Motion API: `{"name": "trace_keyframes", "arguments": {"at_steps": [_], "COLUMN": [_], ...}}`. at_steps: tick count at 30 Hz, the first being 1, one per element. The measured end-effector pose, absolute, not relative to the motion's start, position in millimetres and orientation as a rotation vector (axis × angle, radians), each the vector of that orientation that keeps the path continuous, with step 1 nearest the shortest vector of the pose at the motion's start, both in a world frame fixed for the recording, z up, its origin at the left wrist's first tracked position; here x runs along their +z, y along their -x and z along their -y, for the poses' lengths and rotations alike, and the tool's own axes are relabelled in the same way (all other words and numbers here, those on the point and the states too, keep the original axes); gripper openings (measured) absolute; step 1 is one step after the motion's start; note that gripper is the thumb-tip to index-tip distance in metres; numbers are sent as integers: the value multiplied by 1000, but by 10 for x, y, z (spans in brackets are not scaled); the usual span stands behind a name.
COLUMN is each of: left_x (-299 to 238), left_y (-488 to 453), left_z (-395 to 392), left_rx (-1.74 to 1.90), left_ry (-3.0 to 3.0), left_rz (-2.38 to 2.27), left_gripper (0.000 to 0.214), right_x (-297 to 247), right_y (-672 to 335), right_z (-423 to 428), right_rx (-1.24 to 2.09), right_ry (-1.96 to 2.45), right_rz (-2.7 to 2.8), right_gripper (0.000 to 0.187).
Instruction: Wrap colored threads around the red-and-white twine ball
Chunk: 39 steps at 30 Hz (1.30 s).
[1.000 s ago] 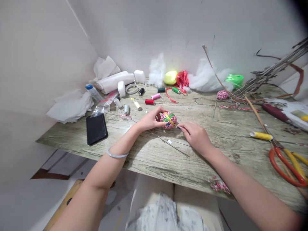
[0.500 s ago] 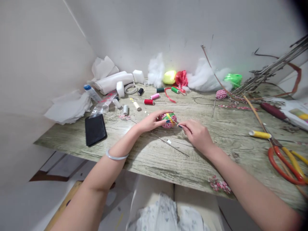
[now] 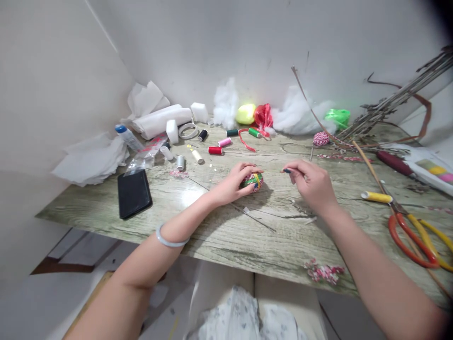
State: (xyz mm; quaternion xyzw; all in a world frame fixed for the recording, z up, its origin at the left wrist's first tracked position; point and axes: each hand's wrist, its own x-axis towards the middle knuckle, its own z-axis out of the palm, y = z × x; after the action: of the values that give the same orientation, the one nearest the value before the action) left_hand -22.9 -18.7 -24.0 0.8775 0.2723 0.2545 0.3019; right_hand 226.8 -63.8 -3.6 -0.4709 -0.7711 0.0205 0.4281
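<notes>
My left hand [image 3: 236, 183] is wrapped round a small yarn ball [image 3: 255, 180] patterned in green, yellow and red-and-white, resting it on the tabletop. My fingers cover its left side. To the right of the ball, apart from it, my right hand [image 3: 311, 182] is closed in a pinch with thumb against forefinger. Whatever sits between those fingertips is too small to make out. A thin dark twig [image 3: 260, 222] lies on the wood just in front of the ball.
Thread spools, among them a red spool [image 3: 215, 150], lie behind my hands. At left is a black phone [image 3: 134, 193]. Orange-handled scissors [image 3: 412, 241] and a yellow spool [image 3: 376, 197] lie at right. White stuffing [image 3: 300, 115] and a bundle of twigs [image 3: 396, 97] line the back.
My right hand has drawn away from the ball to the right and slightly up, still pinched. The left hand keeps its hold on the ball, which has shifted slightly right in view.
</notes>
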Motion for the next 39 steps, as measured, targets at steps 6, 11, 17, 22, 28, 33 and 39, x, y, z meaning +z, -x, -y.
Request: {"name": "trace_keyframes", "arguments": {"at_steps": [6,11,17,22,28,33,39], "left_x": [-264,-294,-284,-295,-351,-352,-333], "left_y": [136,129,168,209,269,330,423], "left_z": [227,223,203,147,39,-31,-72], "left_rx": [677,782,798,856,979,1025,932], "left_ry": [-2376,-2405,-2461,-2405,-2232,-1961,-2000], "left_rz": [-752,-795,-891,-872,-748,-642,-610], "left_gripper": [50,51,49,61,55,86,71], "right_x": [-6,30,5,-32,-40,-36,-77], "right_y": [-2323,-2319,-2235,-2160,-2151,-2055,-1932], "right_z": [619,637,671,688,696,772,852], "right_rx": [-16,-11,39,82,132,87,-17], "right_ry": [1130,1111,1083,1067,1101,982,775], "right_rz": [1953,1952,1984,2022,1991,2046,2225], "right_gripper": [18,18,19,18,18,20,19]}}
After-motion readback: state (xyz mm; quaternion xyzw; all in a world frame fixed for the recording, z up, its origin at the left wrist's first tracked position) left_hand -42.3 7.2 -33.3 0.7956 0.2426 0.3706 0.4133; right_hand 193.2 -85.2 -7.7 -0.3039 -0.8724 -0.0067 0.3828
